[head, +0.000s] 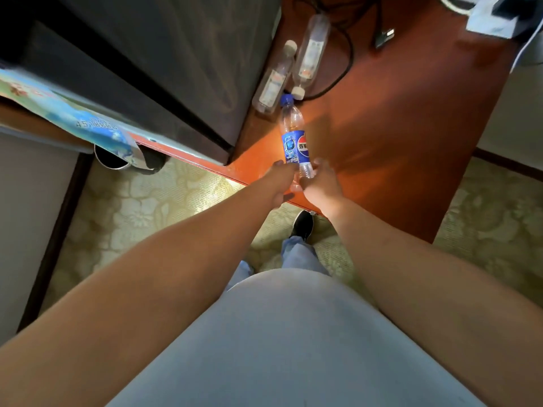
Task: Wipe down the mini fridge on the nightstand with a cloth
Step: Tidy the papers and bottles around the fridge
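Observation:
The dark mini fridge (pixel 152 69) stands on the red-brown nightstand (pixel 396 136), filling the upper left of the head view. A Pepsi bottle with a blue label and blue cap (pixel 293 136) stands near the nightstand's front edge. My left hand (pixel 279 180) and my right hand (pixel 321 180) both hold its lower end, one on each side. No cloth is in sight.
Two clear plastic bottles with white caps (pixel 271 80) (pixel 311 54) lie beside the fridge. Black cables (pixel 346 48) run across the back of the nightstand. A blue printed bag (pixel 73 110) hangs at the left over a metal bin (pixel 111 160). Patterned carpet lies below.

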`<state>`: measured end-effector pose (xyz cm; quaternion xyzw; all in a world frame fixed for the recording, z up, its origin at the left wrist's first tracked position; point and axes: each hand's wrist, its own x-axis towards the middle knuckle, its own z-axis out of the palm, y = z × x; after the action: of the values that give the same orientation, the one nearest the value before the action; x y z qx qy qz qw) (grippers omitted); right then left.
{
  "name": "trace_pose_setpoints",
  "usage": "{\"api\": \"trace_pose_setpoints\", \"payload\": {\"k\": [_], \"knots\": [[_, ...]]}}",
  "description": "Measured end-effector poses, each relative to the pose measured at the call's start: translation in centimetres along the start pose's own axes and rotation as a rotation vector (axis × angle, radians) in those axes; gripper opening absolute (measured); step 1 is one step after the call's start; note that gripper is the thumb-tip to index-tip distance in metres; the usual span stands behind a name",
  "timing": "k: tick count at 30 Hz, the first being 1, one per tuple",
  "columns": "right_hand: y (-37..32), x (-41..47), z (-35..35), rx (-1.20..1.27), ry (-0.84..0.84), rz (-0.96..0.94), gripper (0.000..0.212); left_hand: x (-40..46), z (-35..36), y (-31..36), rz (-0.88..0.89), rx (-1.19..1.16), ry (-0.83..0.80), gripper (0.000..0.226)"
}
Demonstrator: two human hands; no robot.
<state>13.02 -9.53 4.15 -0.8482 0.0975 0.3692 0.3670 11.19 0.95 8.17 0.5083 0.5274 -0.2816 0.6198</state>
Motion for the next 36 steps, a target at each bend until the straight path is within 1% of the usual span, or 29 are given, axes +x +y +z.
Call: {"api": "trace_pose_setpoints", "payload": {"k": [2,5,8,11,14,16,18,19,23,27,29,32,36], "knots": [[0.7,0.0,0.8,-0.050,-0.036,-0.016,0.055,0.2,0.0,-0.6,-0.008,0.032,-0.005,0.039],[2.1,0.8,2.0,-0.107,-0.141,0.023,0.056,0.4,-0.5,-1.6,-0.011,0.088,0.004,0.029],[1.1,-0.8,1.8,-0.130,-0.215,0.055,0.037,0.6,-1.5,-2.9,-0.052,0.171,0.016,0.021],[1.3,-1.8,2.2,-0.180,-0.318,0.062,0.014,0.5,-2.9,-4.1,-0.096,0.262,0.011,0.016],[1.6,-2.9,3.1,-0.160,-0.397,0.159,0.018,0.2,-4.8,-5.0,-0.147,0.437,-0.048,0.014],[1.3,-4.2,3.9,-0.174,-0.492,0.234,0.039,-0.1,-6.2,-5.7,-0.156,0.529,-0.082,0.026],[0.5,-5.4,5.1,-0.193,-0.555,0.273,0.050,-0.3,-8.0,-6.3,-0.153,0.568,-0.105,0.041],[0.0,-6.1,6.0,-0.195,-0.571,0.272,0.052,-0.5,-9.1,-6.7,-0.147,0.570,-0.120,0.044],[-2.8,-8.4,10.1,-0.218,-0.557,0.233,0.055,-0.7,-15.1,-8.4,-0.123,0.501,-0.127,0.038],[-7.1,-11.5,15.8,-0.273,-0.601,0.201,0.054,-1.2,-22.8,-10.7,-0.120,0.416,-0.097,0.025],[-9.3,-12.9,19.4,-0.311,-0.630,0.191,0.054,-1.8,-27.2,-11.8,-0.127,0.344,-0.096,0.029],[-12.6,-14.7,25.1,-0.377,-0.614,0.154,0.049,-3.0,-33.8,-13.5,-0.114,0.203,-0.065,0.042],[-17.0,-16.7,31.8,-0.420,-0.596,0.063,0.052,-4.4,-41.6,-15.1,-0.083,-0.028,-0.001,0.039]]}}
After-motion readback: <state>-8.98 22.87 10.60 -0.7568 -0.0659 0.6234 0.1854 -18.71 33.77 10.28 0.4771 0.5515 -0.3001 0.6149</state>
